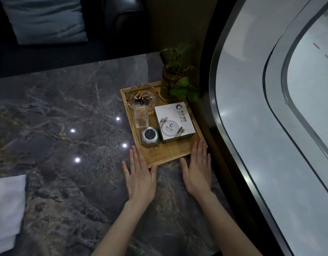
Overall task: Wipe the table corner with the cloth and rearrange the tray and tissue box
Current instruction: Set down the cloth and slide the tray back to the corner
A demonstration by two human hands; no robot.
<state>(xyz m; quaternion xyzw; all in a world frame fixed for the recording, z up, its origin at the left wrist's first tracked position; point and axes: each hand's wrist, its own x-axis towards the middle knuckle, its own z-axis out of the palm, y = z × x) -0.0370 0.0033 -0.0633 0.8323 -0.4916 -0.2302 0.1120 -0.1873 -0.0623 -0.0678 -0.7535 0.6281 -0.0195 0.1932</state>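
Note:
A wooden tray (175, 151) lies near the right edge of the dark marble table (67, 111). On it stands a white tissue box (173, 122) at the right. My left hand (139, 174) lies flat with spread fingers, its fingertips resting on the tray's near left corner. My right hand (198, 169) lies flat too, fingertips on the tray's near right corner. Neither hand holds anything. A folded white cloth (7, 206) sits at the table's left edge, far from both hands.
The tray also carries a glass ashtray (143, 97) with cigarette butts, a clear toothpick holder (141, 117), a small silver device (150, 136) and a potted plant (175, 80). A curved window frame (220, 111) runs close along the right. A sofa with a cushion (45, 19) stands behind.

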